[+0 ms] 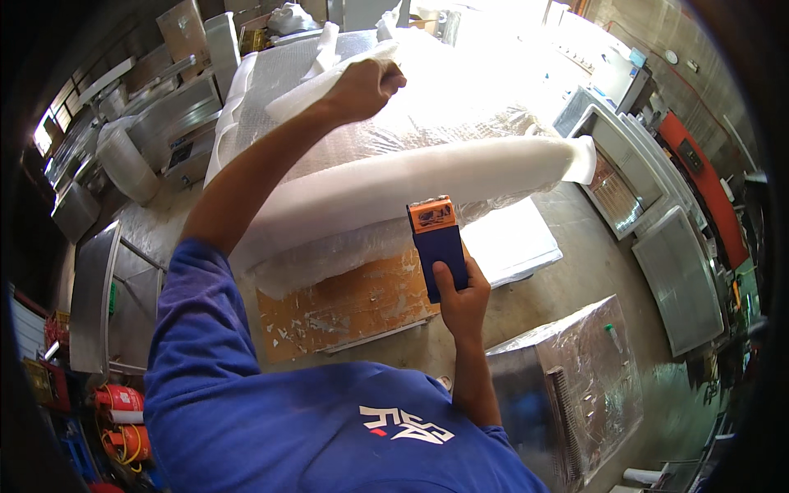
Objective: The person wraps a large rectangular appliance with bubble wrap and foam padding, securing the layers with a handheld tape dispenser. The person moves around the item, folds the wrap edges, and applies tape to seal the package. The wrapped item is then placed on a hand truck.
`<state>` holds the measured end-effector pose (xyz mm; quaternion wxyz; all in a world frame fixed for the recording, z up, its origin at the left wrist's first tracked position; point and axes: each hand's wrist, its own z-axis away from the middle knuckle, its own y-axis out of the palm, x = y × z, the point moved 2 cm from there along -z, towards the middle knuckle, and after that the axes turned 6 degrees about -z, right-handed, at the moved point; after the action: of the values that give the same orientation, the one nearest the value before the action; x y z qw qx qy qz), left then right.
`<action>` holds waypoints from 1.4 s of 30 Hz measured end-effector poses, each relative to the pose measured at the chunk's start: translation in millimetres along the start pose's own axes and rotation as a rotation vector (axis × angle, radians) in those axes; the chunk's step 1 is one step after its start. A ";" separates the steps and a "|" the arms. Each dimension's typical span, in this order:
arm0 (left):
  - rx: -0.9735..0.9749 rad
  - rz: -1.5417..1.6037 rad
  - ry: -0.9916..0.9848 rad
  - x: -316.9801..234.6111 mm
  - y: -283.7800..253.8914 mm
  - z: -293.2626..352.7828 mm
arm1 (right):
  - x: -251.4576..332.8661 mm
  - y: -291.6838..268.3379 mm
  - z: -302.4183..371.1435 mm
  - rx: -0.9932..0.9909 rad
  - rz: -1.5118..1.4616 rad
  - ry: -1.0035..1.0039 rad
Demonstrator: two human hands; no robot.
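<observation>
right grip [467, 301] | blue handheld tool [440, 253] — orange end, dark-patched

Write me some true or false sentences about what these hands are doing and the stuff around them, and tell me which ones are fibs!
1. The right grip holds a blue-and-orange tool. True.
2. The left grip is lower in the picture than the right one. False: it is higher.
3. The shirt is green. False: it is blue.
4. A long white roll shows between the two grips. True.
5. The panel at the far right is red. True.
</observation>
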<state>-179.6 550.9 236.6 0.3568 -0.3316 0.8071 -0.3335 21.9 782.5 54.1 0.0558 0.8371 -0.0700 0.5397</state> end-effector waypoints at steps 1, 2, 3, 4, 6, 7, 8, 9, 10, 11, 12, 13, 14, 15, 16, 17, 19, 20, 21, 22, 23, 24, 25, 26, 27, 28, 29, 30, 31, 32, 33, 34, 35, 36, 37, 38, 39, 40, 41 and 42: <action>-0.013 -0.046 -0.004 11.1 2.4 -10.0 | -1.4 0.8 2.6 -0.003 -0.036 0.018; -0.043 -0.110 0.056 28.5 14.4 -12.9 | 4.0 5.4 2.4 0.007 -0.042 0.063; -0.064 -0.296 0.121 51.2 30.2 -19.8 | 13.6 12.1 -4.6 0.015 -0.047 0.103; -0.097 -0.360 0.175 58.1 41.6 -19.8 | 17.8 14.9 -10.5 0.015 -0.048 0.144; -0.087 -0.585 0.292 69.0 58.5 -13.6 | 11.2 19.6 -15.9 0.017 -0.043 0.165; -0.050 -0.744 0.358 73.2 65.5 -11.5 | 7.8 21.8 -19.9 0.017 -0.037 0.169; 0.032 -0.887 0.344 77.4 72.9 -4.0 | 3.2 25.3 -19.3 -0.011 -0.036 0.148; 0.119 -0.832 0.286 85.0 82.2 -1.6 | 1.1 27.0 -22.6 -0.006 -0.074 0.162; 0.195 -0.748 0.228 74.7 80.0 -2.9 | -2.6 25.4 -22.4 -0.011 -0.106 0.188; 0.273 -0.673 0.158 65.2 73.1 -1.2 | -6.2 27.5 -20.0 -0.003 -0.145 0.215; 0.256 -0.582 0.122 67.9 75.5 -5.6 | -11.8 27.8 -18.9 -0.020 -0.107 0.178; 0.235 -0.505 0.072 77.2 71.0 -10.5 | -18.6 30.9 -17.8 -0.020 -0.080 0.139; 0.202 -0.436 0.017 82.6 61.7 -14.0 | -22.6 36.5 -23.0 -0.013 -0.060 0.092; 0.196 -0.440 0.015 80.5 62.3 -17.5 | -23.6 39.2 -24.1 -0.004 -0.052 0.101; 0.182 -0.373 0.116 67.1 67.2 -16.2 | -25.1 36.9 -23.2 0.006 -0.038 0.111; 0.330 -0.190 0.067 26.0 75.1 -9.6 | -28.8 27.1 -23.2 -0.017 -0.006 0.123; 0.741 -0.245 -0.125 11.0 92.9 13.2 | -48.6 39.6 -21.0 -0.018 -0.103 0.082; 0.692 -0.210 -0.026 3.9 90.6 26.5 | -63.4 36.3 -14.2 -0.035 -0.127 0.076; 0.716 -0.214 -0.026 3.4 89.9 30.5 | -76.5 32.1 -5.0 -0.037 -0.126 0.110; 0.729 -0.244 -0.029 3.8 81.0 29.8 | -87.5 37.3 0.4 -0.034 -0.148 0.129; 0.752 -0.268 -0.024 3.0 80.2 30.3 | -100.0 41.3 6.5 -0.043 -0.165 0.155; 0.690 -0.342 -0.025 4.2 77.1 28.8 | -113.3 50.2 4.7 -0.018 -0.143 0.129; 0.649 -0.370 0.017 -1.6 72.9 26.2 | -127.8 53.9 1.5 -0.003 -0.105 0.112; 0.557 -0.406 0.042 -22.3 65.2 28.0 | -138.9 52.0 -0.3 -0.002 -0.057 0.104; 0.465 -0.438 0.061 -37.3 58.9 37.9 | -142.8 53.8 -0.8 0.010 -0.096 0.116; 0.224 -0.526 0.294 -38.3 72.7 55.5 | -145.8 54.8 -1.1 0.012 -0.127 0.125; 0.266 -0.523 0.466 -47.1 81.8 78.3 | -151.2 54.7 -0.2 0.019 -0.136 0.158; 0.298 -0.506 0.649 -59.3 90.3 106.2 | -160.1 46.8 2.9 0.017 -0.137 0.190; 0.328 -0.498 0.827 -67.2 92.3 131.6 | -174.2 39.3 10.5 0.014 -0.107 0.219; 0.406 -0.643 0.759 -56.3 106.1 150.4 | -191.2 36.5 17.1 0.019 -0.085 0.240; 0.478 -0.802 0.675 -37.2 120.8 166.9 | -198.8 36.9 22.3 0.038 -0.072 0.255; 0.437 -0.941 0.726 -21.6 125.2 177.8 | -191.4 33.8 30.4 0.080 -0.011 0.358; 0.384 -1.079 0.782 -9.3 125.3 182.1 | -180.5 27.1 33.0 0.130 0.094 0.409; 0.325 -1.213 0.837 -0.6 130.8 183.6 | -170.0 19.4 35.3 0.179 0.199 0.462; 0.360 -1.201 0.799 -3.6 137.0 182.0 | -164.8 10.1 36.6 0.214 0.304 0.518; 0.402 -1.194 0.755 -7.8 140.7 187.1 | -158.2 7.3 33.4 0.263 0.386 0.563; 0.445 -1.185 0.713 -11.2 144.4 190.8 | -151.9 4.5 23.3 0.328 0.583 0.514; 0.508 -1.199 0.667 -15.1 141.9 198.7 | -120.5 9.4 7.9 0.410 0.779 0.474; 0.561 -1.207 0.643 -26.3 136.4 199.4 | -104.3 8.8 -4.5 0.473 0.979 0.440; 0.606 -1.228 0.634 -37.1 134.2 197.0 | -106.7 7.4 -8.8 0.682 1.128 0.477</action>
<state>-43.0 595.0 42.7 -0.0671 -0.4973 0.4143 -0.7593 -30.9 782.8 -39.3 -0.4848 0.5025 -0.3062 0.6470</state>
